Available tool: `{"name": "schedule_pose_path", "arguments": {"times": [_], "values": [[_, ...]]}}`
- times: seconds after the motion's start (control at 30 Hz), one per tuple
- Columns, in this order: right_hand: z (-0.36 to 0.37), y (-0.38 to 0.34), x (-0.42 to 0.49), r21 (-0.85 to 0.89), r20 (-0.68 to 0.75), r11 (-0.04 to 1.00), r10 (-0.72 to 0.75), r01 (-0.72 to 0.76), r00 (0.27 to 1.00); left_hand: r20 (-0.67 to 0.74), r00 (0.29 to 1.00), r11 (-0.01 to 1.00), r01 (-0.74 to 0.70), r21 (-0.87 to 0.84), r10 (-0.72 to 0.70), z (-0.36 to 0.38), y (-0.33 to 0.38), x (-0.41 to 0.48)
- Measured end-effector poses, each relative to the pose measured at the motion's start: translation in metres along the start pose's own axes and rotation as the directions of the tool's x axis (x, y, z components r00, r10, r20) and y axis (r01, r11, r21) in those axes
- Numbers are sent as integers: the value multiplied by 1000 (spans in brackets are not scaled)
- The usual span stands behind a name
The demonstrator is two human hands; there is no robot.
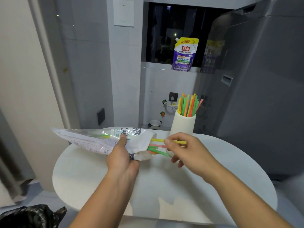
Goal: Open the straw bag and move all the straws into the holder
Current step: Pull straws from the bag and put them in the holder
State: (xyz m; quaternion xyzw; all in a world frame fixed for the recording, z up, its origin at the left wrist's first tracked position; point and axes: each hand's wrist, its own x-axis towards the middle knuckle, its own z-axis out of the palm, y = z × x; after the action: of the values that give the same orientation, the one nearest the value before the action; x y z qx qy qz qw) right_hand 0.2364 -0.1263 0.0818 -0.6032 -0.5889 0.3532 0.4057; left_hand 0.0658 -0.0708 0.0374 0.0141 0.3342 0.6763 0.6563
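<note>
head view, nearest first: a black plastic sack lies crumpled at the lower left, beside the round white desk. both forearms reach out over the desk. the left hand grips the straw bag close to its open mouth, thumb on top and the other fingers curled underneath, holding it above the desk. the bag's long axis runs almost level, closed end to the left, mouth to the right. green, pink and orange loose straws poke out of the mouth, pointing right. the right hand pinches a yellow straw between thumb and forefinger; it lies level, its left end at the bag's mouth, its right end jutting past the fingers, while the remaining fingers hang loosely curled. just behind this hand the white holder stands upright near the desk's far edge, its base partly hidden by the knuckles, with stored straws standing in it and fanning slightly. beyond, a purple detergent pouch stands on the window ledge, and a grey appliance fills the right side.
</note>
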Motion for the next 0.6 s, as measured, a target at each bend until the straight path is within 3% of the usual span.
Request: {"name": "schedule_pose_path", "arguments": {"times": [0.1, 0.27, 0.37, 0.6], "values": [[8, 4, -4, 161, -38, 985, -51, 57, 998, 7, 1000, 1000, -18, 14, 18, 0, -1, 0], [10, 4, -2, 255, -160, 959, -87, 126, 983, -5, 1000, 1000, -28, 10, 28, 0, -3, -2], [11, 6, -3, 225, -157, 964, -105, 139, 982, -16, 999, 999, -37, 5, 37, 0, -4, -2], [26, 12, -11, 118, -2, 985, -130, 130, 991, 8, 999, 999, -40, 0, 40, 3, -9, -3]]}}
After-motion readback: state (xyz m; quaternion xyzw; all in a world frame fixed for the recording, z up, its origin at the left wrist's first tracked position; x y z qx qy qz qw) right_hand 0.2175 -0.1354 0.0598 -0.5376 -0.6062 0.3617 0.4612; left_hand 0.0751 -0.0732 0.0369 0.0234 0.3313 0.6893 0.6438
